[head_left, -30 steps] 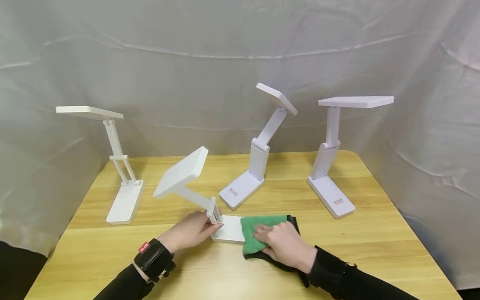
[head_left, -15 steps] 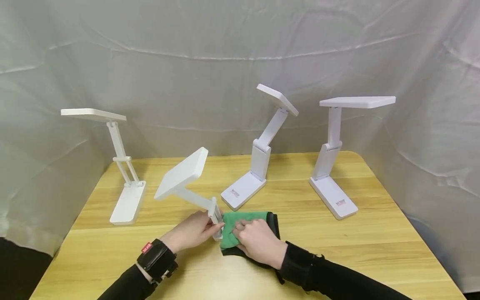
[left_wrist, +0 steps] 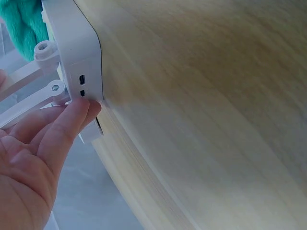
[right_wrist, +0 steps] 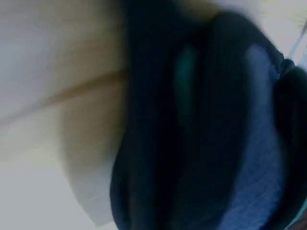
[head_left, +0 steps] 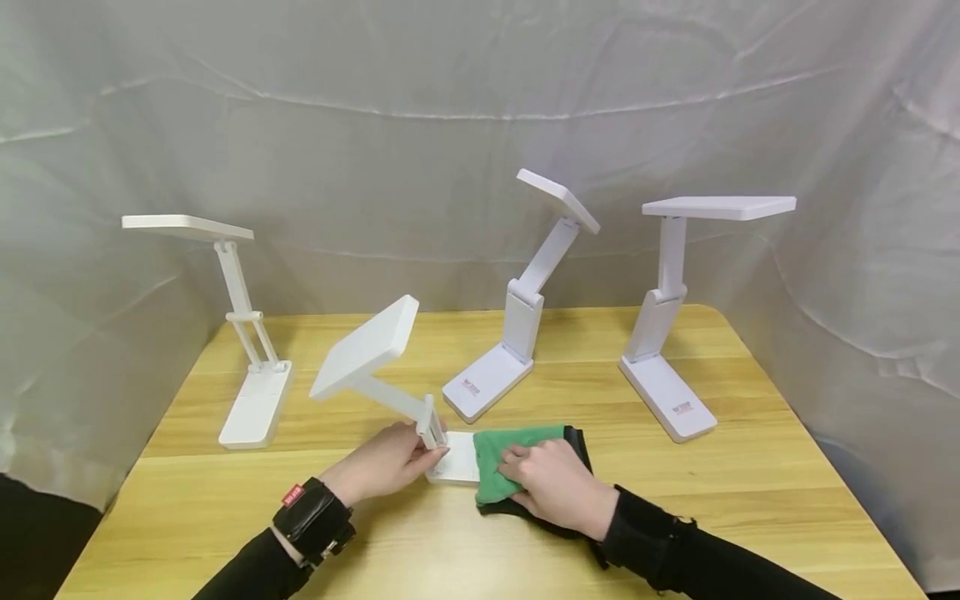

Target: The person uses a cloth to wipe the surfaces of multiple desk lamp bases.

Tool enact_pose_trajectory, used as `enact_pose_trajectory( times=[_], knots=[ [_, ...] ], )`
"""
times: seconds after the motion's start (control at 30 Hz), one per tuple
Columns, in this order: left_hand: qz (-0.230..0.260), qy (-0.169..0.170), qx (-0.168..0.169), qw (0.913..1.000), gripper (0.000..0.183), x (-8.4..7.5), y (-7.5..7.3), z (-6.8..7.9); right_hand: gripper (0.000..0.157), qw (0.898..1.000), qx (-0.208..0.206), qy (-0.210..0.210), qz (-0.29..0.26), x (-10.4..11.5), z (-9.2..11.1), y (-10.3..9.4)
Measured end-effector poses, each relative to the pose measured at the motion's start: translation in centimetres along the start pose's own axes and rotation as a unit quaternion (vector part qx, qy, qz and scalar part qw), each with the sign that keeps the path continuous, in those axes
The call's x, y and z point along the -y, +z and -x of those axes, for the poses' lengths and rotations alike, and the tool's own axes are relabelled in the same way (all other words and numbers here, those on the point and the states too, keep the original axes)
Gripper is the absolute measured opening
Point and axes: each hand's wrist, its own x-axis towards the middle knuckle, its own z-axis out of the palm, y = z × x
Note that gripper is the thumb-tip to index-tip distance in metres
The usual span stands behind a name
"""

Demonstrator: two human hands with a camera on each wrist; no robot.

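Left hand's grip (left_wrist: 36, 153) holds the white lamp base (left_wrist: 76, 45) at its end, near two ports (left_wrist: 82, 85), inside the counter's (left_wrist: 192, 115) edge; green cloth (left_wrist: 23, 28) shows beyond.

A curtained-off work booth, I'd say, like a makeshift studio corner; what building it stands in I can't tell. Creased, pale grey sheeting (head_left: 360, 183) closes in the back and both sides of a wood-grain table (head_left: 360, 554). Four white folding desk lamps (head_left: 367, 346) stand spread across it, and a black strapped-on device (head_left: 313, 518) sits beyond a black left sleeve (head_left: 251, 571).
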Motion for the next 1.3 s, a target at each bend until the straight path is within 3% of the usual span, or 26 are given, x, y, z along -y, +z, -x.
enact_pose_trajectory(
  times=[0.23, 0.43, 0.53, 0.63, 0.83, 0.97, 1.17, 1.3],
  knots=[
    [0.005, -0.006, -0.002, 1.0000, 0.026, -0.3, -0.1, 0.1, 0.036, 1.000, -0.003, -0.011, 0.022, 1.5, -2.6, 0.9],
    [0.000, -0.014, 0.010, 0.9999, 0.033, -0.3, -0.1, 0.0, 0.038, 1.000, -0.010, 0.011, -0.024, 0.2, 0.1, 0.5],
    [-0.007, -0.018, 0.011, 0.9998, 0.033, -0.2, -0.1, 0.0, 0.038, 0.999, -0.013, 0.020, -0.027, -0.6, 1.6, 0.1],
    [-0.011, -0.018, 0.009, 0.9997, 0.032, -0.2, -0.2, 0.0, 0.035, 1.000, -0.017, 0.020, -0.008, -0.6, 1.9, 0.0],
    [-0.004, -0.011, 0.004, 0.9999, 0.029, -0.4, -0.1, -0.1, 0.024, 0.999, -0.024, -0.008, 0.044, 1.0, -1.6, 0.8],
    [0.004, -0.004, 0.003, 1.0000, 0.026, -0.4, 0.1, -0.3, 0.030, 0.999, -0.012, -0.020, 0.047, 1.6, -2.8, 1.1],
    [-0.003, -0.018, 0.010, 0.9998, 0.033, -0.2, 0.2, -0.1, 0.038, 1.000, -0.004, 0.005, -0.018, 0.2, 0.1, 0.4],
    [-0.010, -0.021, 0.006, 0.9997, 0.032, -0.1, 0.0, 0.1, 0.035, 1.000, -0.012, 0.012, -0.025, -0.4, 1.2, 0.1]
  ],
)
